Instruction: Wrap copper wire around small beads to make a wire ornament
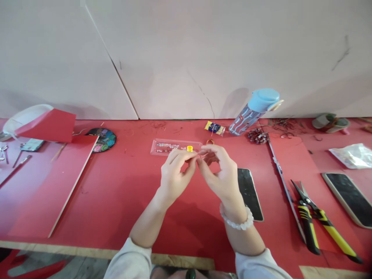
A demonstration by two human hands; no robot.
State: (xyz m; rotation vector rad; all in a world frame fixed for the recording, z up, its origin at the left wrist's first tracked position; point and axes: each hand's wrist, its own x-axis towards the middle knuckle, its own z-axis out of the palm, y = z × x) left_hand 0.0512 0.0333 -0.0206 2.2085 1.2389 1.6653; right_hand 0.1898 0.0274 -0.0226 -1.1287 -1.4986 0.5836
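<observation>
My left hand (176,174) and my right hand (222,172) meet fingertip to fingertip above the table. Both are closed in a pinch, and a sliver of thin reddish strand (200,156) shows between the fingertips; most of it is hidden. Just behind the fingers lies a clear plastic tray (154,147) with rows of small beads (167,145). A small yellow cap-like piece (190,148) shows above my left fingers. Behind my right fingers is a gold-coloured ring-shaped thing (210,142), partly covered. A white bead bracelet (238,224) circles my right wrist.
A blue-lidded bottle (252,112) and a small yellow-and-blue packet (214,128) stand behind. One phone (250,193) lies beside my right wrist, another phone (348,197) farther right. Yellow-black pruning shears (312,209) rest on a board. At left are a board (55,186) and round palette (104,140).
</observation>
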